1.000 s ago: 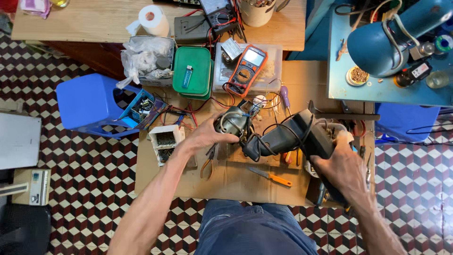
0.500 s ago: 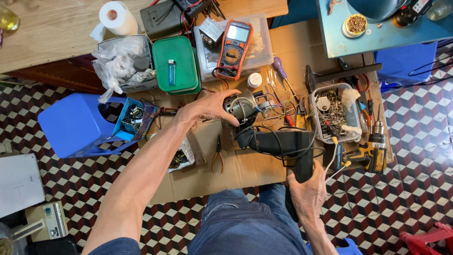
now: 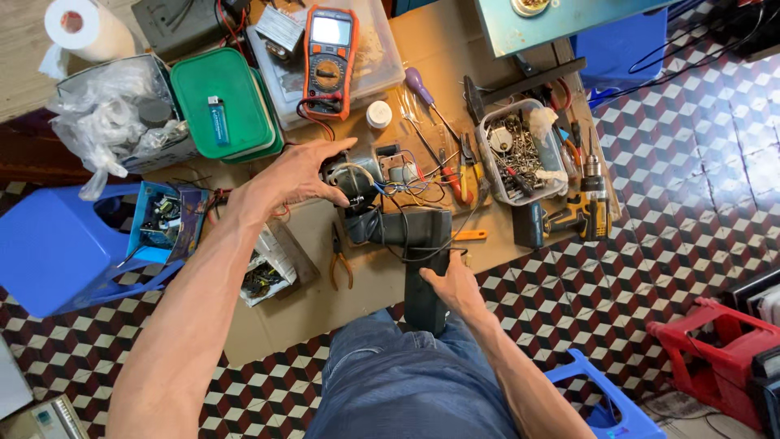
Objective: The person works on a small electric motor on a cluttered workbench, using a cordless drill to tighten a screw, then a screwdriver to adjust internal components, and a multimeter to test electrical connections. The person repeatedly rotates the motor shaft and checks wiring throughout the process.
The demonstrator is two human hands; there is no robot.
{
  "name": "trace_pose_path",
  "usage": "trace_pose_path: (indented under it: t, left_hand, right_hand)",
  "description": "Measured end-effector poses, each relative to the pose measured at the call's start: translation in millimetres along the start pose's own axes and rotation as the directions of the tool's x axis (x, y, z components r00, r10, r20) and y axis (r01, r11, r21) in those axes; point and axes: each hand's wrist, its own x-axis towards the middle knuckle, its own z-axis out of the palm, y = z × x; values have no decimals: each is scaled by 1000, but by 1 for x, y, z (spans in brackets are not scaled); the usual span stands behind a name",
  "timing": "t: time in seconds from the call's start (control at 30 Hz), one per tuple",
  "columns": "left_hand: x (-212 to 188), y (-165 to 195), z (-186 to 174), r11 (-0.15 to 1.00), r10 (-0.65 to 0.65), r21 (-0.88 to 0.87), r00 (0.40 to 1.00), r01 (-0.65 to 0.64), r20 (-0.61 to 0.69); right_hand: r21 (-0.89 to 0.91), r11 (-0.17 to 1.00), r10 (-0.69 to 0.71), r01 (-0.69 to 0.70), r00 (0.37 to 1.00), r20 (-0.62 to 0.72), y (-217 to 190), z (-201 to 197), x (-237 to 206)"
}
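A black power-tool body (image 3: 422, 244) with an exposed motor (image 3: 351, 177) and loose wires lies on a brown cardboard sheet (image 3: 284, 309). My left hand (image 3: 299, 172) rests on the motor end, fingers curled over it. My right hand (image 3: 455, 284) grips the black handle near my knee. Small pliers (image 3: 340, 258) lie just left of the tool body.
Behind are an orange multimeter (image 3: 328, 58) on a clear box, a green-lidded box (image 3: 224, 104), screwdrivers (image 3: 431, 106), a tub of parts (image 3: 520, 150) and a cordless drill (image 3: 578, 213). A blue stool (image 3: 57, 252) stands at left, a red crate (image 3: 715, 341) at right.
The view has swung left and down. My right hand has slid lower on the handle toward my lap, while my left hand stays on the motor end.
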Motion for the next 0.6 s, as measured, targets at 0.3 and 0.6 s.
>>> trace_pose_path:
  t: [0.3,0.6]
  left_hand:
    - [-44,11,24,964,-192,71,858,255,-476]
    - [-62,47,117,605,-787,-775,288,183,-546]
  right_hand:
    - [887,458,475,-59,860,-188,133,-123,78]
    - [974,-43,433,-220,875,217,111,-126,164]
